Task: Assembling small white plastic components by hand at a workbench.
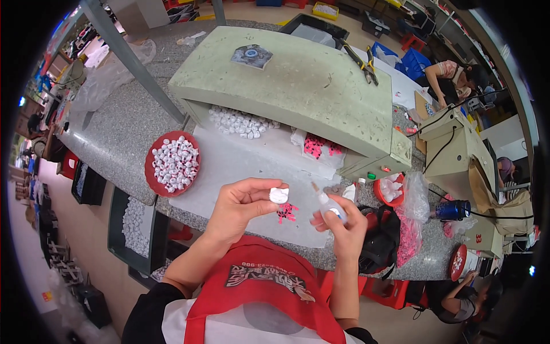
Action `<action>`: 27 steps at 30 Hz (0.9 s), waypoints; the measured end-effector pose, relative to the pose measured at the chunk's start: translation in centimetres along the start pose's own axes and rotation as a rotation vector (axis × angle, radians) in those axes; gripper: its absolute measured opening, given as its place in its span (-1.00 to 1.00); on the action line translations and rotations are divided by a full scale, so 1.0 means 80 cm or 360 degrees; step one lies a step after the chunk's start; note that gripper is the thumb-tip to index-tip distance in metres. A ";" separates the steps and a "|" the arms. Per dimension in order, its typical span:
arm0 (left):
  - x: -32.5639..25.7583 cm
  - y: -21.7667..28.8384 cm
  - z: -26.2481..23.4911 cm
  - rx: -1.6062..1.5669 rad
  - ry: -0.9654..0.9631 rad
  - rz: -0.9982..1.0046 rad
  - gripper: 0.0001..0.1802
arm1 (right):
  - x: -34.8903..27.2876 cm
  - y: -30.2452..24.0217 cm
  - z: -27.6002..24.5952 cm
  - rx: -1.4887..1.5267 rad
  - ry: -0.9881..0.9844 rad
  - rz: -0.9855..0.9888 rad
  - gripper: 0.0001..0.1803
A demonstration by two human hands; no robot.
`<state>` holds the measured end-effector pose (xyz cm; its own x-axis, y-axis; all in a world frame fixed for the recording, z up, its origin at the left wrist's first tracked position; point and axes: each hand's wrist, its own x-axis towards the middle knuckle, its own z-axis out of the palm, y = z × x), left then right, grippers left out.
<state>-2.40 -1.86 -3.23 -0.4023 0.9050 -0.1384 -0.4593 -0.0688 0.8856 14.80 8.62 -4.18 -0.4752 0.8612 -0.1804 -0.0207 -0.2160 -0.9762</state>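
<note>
The left hand (238, 206) pinches a small white cap (279, 195) above the desk (114, 137); the right hand (341, 223) grips a small glue bottle (326, 202) just beside it. A red plate (150, 166) of white caps sits left; pink pieces (286, 213) lie beneath.

A speckled grey stone surface (120, 137) runs across the workshop, bearing a pale green box-shaped housing (298, 80). A grey metal post (134, 63) slants up at the left. Beyond, blue crates (409, 60) and a beige machine (458, 149) stand on a tan floor (80, 229).
</note>
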 end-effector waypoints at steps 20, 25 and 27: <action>0.007 -0.020 0.004 0.0050 0.0065 -0.0067 -0.65 | 0.052 0.198 -0.021 -0.1257 -0.0148 0.0223 -0.80; 0.000 -0.020 0.023 0.0199 0.0024 0.0062 -0.66 | -0.004 -0.017 0.013 -0.0046 -0.0212 -0.0006 -0.94; -0.001 -0.021 0.027 0.0219 -0.0059 0.0158 -0.67 | -0.011 -0.028 0.020 -0.0022 -0.0314 -0.0248 -0.93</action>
<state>0.09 -0.89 -3.72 -0.4096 0.9117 -0.0333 -0.3048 -0.1024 0.9469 13.88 7.58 -1.66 -0.6299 0.7766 -0.0020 -0.0956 -0.0800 -0.9922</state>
